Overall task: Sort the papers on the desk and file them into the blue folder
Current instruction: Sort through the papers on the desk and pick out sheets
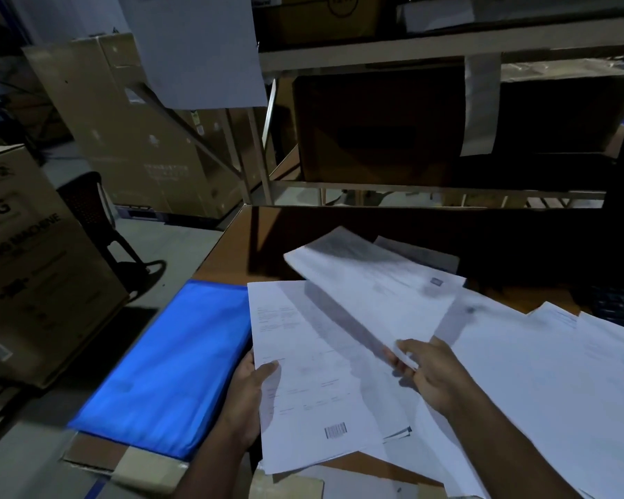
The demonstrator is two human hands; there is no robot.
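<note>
Stack of papers (314, 383) is gripped at its edge by left hand (247, 394); one sheet (371, 286) is pinched by right hand (429, 372). Blue folder (166, 369) lies closed just left. Sheet should be squared w/ stack before filing.

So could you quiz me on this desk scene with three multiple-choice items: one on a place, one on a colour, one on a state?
1. Where does the folder lie?
A. left of the held papers
B. on the shelf
C. on the chair

2. What colour is the folder?
A. red
B. blue
C. green

3. What is the right hand doing?
A. hanging idle
B. pinching a sheet
C. pressing the folder

Key: A, it lies beside the left hand; B, plainly blue; B, its fingers grip the sheet's corner.
</note>
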